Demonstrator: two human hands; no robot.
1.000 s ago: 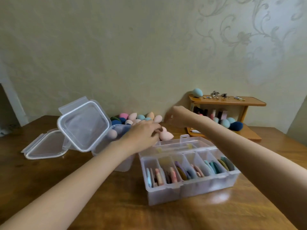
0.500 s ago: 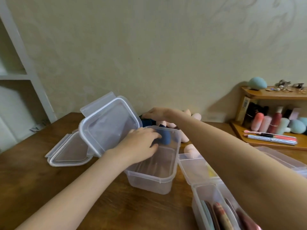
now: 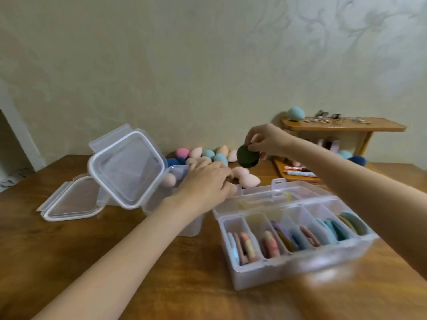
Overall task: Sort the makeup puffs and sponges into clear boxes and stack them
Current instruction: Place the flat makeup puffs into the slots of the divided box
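My right hand [image 3: 265,140] pinches a dark green sponge [image 3: 247,159] in the air, behind the divided clear box [image 3: 300,266] that holds flat puffs [image 3: 272,243] in several slots. My left hand [image 3: 205,183] lies over the far end of a deep clear box [image 3: 184,229], fingers stretched toward pink sponges [image 3: 246,179] on the table; it holds nothing that I can see. The deep box's hinged lid [image 3: 127,167] stands open, and a pink sponge [image 3: 168,180] shows inside. More sponges [image 3: 208,154] in pink, teal and blue lie by the wall.
A second clear lid [image 3: 71,202] lies flat on the wooden table [image 3: 69,262] at the left. A small wooden shelf [image 3: 342,127] at the back right carries a teal sponge [image 3: 296,113], small metal items and cosmetics below.
My right hand has come up from the pile holding the dark green sponge. My left hand has let go of the blue sponge and moved to the box's far end. The view swung right.
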